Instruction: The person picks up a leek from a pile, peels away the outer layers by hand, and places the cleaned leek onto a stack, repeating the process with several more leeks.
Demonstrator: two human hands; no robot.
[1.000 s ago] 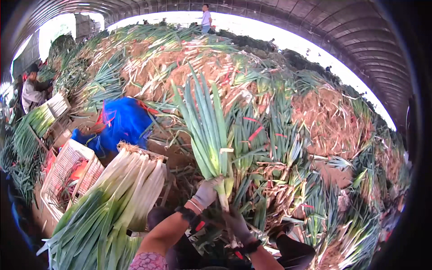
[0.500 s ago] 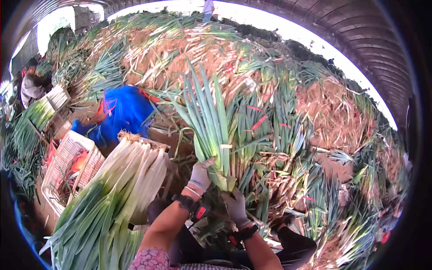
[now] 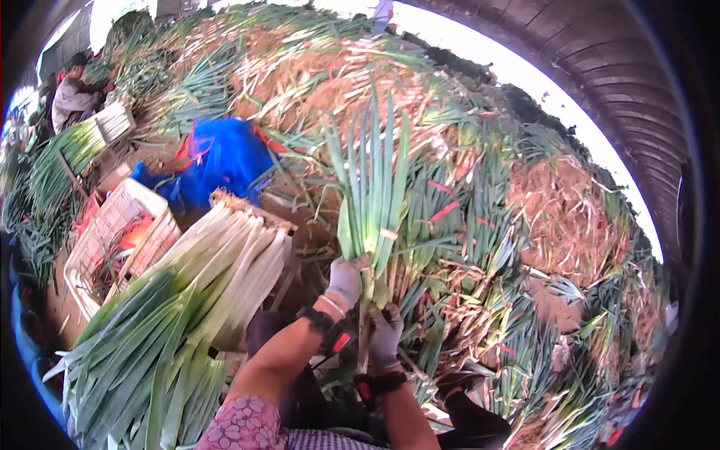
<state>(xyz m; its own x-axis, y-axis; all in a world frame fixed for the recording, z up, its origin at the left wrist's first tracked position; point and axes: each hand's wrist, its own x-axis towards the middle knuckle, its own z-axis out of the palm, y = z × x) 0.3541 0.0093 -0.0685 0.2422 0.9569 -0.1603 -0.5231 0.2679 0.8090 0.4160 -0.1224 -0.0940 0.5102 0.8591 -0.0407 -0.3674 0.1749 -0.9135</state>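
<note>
My left hand (image 3: 346,279), in a pale glove, is closed around a leek (image 3: 367,232) where its green leaves meet the stalk. The leek stands nearly upright, its leaves fanned out above my fist and its stalk running down between my hands. Just below and to the right, my gloved right hand (image 3: 385,336) has its fingers curled on a loose outer leaf (image 3: 381,291) beside the stalk. Left of my hands lies a large stack of trimmed leeks (image 3: 225,277), white ends away from me and green tops toward me, on a low wooden support (image 3: 283,225).
A pale plastic basket (image 3: 135,199) with red and orange scraps stands left of the stack. Behind it lies a bundle of blue netting (image 3: 225,161). Untrimmed leeks (image 3: 480,217) and husks heap up ahead and right. A co-worker (image 3: 75,94) sits at far left.
The leek has come more upright and its bare stalk now shows between my hands. My right hand has closed on an outer leaf. The whole view has shifted slightly.
</note>
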